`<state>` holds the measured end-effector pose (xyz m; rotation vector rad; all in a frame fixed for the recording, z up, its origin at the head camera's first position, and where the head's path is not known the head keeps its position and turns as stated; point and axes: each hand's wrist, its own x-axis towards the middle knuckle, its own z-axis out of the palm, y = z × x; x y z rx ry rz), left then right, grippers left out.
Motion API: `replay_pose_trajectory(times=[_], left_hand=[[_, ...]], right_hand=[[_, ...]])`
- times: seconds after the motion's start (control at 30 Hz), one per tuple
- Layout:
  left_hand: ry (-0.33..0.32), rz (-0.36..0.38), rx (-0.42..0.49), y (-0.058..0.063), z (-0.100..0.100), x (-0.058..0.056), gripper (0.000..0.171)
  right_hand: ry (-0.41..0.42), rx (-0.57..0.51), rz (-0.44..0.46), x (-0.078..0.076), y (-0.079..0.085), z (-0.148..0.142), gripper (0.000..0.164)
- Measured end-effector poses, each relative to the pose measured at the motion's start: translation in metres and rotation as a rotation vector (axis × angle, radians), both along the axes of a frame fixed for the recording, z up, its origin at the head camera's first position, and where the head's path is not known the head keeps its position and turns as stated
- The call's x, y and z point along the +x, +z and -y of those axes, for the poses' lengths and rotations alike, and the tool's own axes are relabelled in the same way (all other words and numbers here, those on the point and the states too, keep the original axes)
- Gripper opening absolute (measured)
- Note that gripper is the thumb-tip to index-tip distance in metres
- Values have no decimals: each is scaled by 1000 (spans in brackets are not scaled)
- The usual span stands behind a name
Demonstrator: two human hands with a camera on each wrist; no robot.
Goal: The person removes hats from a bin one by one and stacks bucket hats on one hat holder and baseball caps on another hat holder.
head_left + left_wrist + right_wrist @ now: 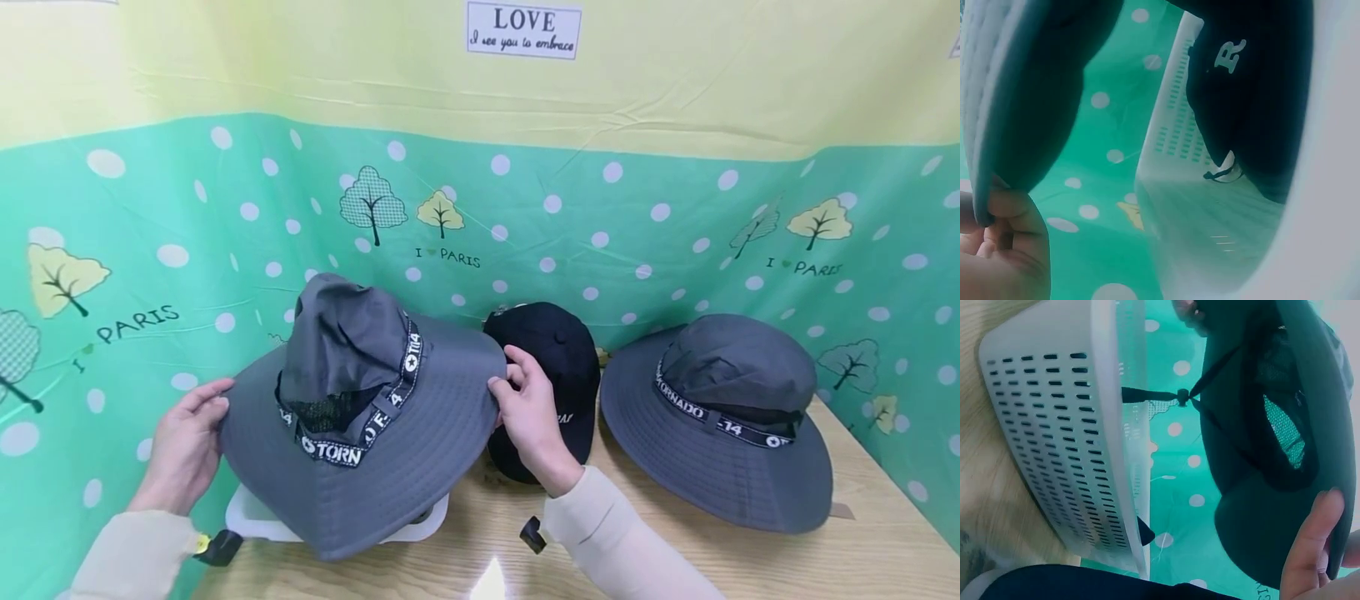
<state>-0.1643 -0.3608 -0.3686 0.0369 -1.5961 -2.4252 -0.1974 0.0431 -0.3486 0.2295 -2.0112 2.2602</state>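
A dark grey wide-brimmed bucket hat with a lettered band is held tilted over a white perforated basket. My left hand pinches the brim at its left edge; in the left wrist view the brim sits between thumb and fingers. At the right edge of the brim, my right hand pinches it too. The right wrist view shows the hat's underside, its mesh vent, and a chin cord with a toggle hanging toward the basket. Inside the basket is a dark item with a white letter R.
Behind my right hand, a black cap stands on the wooden table. A second grey wide-brimmed hat lies to the right. A green and yellow patterned curtain hangs behind and along both sides.
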Motion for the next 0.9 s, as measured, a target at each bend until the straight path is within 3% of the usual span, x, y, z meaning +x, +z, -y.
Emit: replay_pose_trajectory(times=[0.13, 0.27, 0.43, 0.53, 0.7, 0.9], left_hand=[[-4, 15, -15, 1, -1, 0, 42], [-21, 39, -59, 3, -4, -2, 65], [-25, 28, -71, 2, -6, -3, 42], [-63, 12, -48, 2, -8, -3, 28], [-151, 55, 49, 7, -15, -4, 22], [-196, 73, 13, 11, -33, -4, 22]], right_hand=[[36, -64, 64, -1, 2, -1, 36], [68, -51, 105, -1, 1, -2, 21], [16, 42, 79, -1, 0, -4, 32], [-17, 76, 60, -1, 0, -5, 35], [-50, 82, 81, -1, 1, -9, 27], [-110, 89, 86, -3, 4, -17, 21]])
